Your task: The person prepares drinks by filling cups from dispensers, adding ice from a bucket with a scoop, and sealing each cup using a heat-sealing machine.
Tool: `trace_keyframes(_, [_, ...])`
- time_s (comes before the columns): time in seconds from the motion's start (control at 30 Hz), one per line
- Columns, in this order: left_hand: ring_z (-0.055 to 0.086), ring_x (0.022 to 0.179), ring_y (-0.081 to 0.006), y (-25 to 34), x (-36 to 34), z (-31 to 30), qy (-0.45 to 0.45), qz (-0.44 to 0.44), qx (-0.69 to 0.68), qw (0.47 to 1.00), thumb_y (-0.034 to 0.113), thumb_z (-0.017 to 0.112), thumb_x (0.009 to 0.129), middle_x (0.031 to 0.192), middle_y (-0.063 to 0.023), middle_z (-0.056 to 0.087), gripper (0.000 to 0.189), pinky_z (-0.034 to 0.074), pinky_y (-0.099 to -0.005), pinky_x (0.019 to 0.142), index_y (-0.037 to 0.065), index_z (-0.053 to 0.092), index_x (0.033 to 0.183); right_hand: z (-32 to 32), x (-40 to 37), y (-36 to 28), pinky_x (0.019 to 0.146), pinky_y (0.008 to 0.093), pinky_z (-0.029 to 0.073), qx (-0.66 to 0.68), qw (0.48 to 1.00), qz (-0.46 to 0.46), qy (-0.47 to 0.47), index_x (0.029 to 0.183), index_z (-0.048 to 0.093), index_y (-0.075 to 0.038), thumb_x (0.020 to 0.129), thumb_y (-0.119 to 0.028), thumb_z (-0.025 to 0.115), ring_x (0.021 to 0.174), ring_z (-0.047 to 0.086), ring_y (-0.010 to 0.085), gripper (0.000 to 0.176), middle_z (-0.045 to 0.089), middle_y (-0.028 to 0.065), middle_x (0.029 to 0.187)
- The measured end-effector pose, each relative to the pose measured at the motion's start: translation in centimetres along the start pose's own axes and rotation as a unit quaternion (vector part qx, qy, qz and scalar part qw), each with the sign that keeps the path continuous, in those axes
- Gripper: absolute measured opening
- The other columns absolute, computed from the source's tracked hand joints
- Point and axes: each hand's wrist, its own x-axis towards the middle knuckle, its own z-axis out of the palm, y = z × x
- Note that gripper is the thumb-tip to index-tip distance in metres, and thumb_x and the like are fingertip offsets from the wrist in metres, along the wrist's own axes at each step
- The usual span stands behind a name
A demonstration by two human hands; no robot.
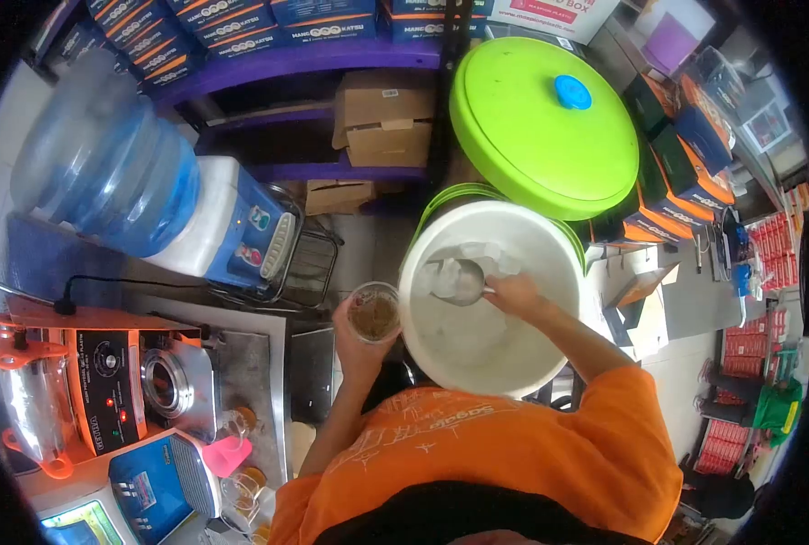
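My left hand (357, 350) is wrapped round a clear plastic cup (374, 312) of brown drink, held just left of the bucket's rim. Inside the white-lined bucket (563, 272), my right hand (513, 296) grips the handle of a metal scoop (466, 283). Pieces of ice (484, 254) lie in and around the scoop, near the far wall of the bucket. Behind it, the bright green lid (540, 127) with a blue knob leans tilted beside the opening.
A water dispenser (232, 218) with a large blue bottle stands at the left. Below it are a cup sealing machine (104, 381) and several cups (241, 495) on the counter. Stacked boxes (232, 23) fill the purple shelf behind. A person in green (777, 409) is far right.
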Motion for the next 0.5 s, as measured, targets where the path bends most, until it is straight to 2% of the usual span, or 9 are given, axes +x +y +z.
trace_keyframes(0.07, [0.051, 0.112, -0.026, 0.4, 0.2, -0.2, -0.005, -0.006, 0.007, 1.0, 0.017, 0.088, 0.056, 0.121, -0.0147, 0.049, 0.087, 0.042, -0.0373, 0.095, 0.004, 0.038, 0.126, 1.1, -1.7, 0.9, 0.066, 0.0447, 0.049, 0.01, 1.0, 0.001, 0.022, 0.1, 0.058, -0.01, 0.085, -0.031, 0.057, 0.071, 0.064, 0.0318, 0.025, 0.065, 0.0127, 0.077])
trace_keyframes(0.13, [0.05, 0.112, -0.0264, 1.4, 0.3, -0.6, -0.001, 0.013, 0.033, 0.999, 0.015, 0.088, 0.056, 0.121, -0.0155, 0.049, 0.087, 0.041, -0.0377, 0.097, 0.003, 0.037, 0.126, 2.3, -3.0, 1.4, 0.062, 0.0442, 0.048, 0.038, 0.989, -0.027, 0.14, 0.094, 0.056, -0.01, 0.085, -0.034, 0.058, 0.064, 0.063, 0.0322, 0.026, 0.064, 0.0126, 0.069])
trace_keyframes(0.23, [0.05, 0.112, -0.027, 1.7, 0.7, -0.9, -0.014, 0.034, 0.027, 0.999, 0.013, 0.087, 0.056, 0.122, -0.016, 0.049, 0.087, 0.04, -0.0379, 0.097, 0.002, 0.037, 0.126, 1.7, -4.7, 1.5, 0.061, 0.043, 0.048, 0.066, 0.98, -0.049, 0.184, 0.09, 0.054, -0.009, 0.083, -0.034, 0.061, 0.061, 0.062, 0.0326, 0.026, 0.062, 0.0129, 0.065])
trace_keyframes(0.33, [0.049, 0.112, -0.027, 2.2, 1.0, -1.0, 0.001, 0.068, 0.023, 0.997, 0.01, 0.086, 0.056, 0.122, -0.016, 0.048, 0.085, 0.04, -0.0375, 0.097, 0.002, 0.038, 0.126, 0.3, -6.6, 1.4, 0.06, 0.0422, 0.048, 0.072, 0.977, -0.023, 0.198, 0.088, 0.054, -0.009, 0.082, -0.033, 0.062, 0.059, 0.061, 0.0334, 0.026, 0.062, 0.0127, 0.065])
trace_keyframes(0.5, [0.048, 0.114, -0.0261, 4.1, 1.2, -1.2, -0.008, 0.089, 0.005, 0.996, 0.008, 0.086, 0.055, 0.122, -0.0155, 0.049, 0.083, 0.04, -0.037, 0.097, 0.002, 0.04, 0.125, -5.9, -12.3, 0.7, 0.059, 0.0427, 0.048, 0.076, 0.969, -0.03, 0.235, 0.086, 0.057, -0.008, 0.079, -0.032, 0.065, 0.058, 0.06, 0.0352, 0.026, 0.06, 0.0131, 0.062])
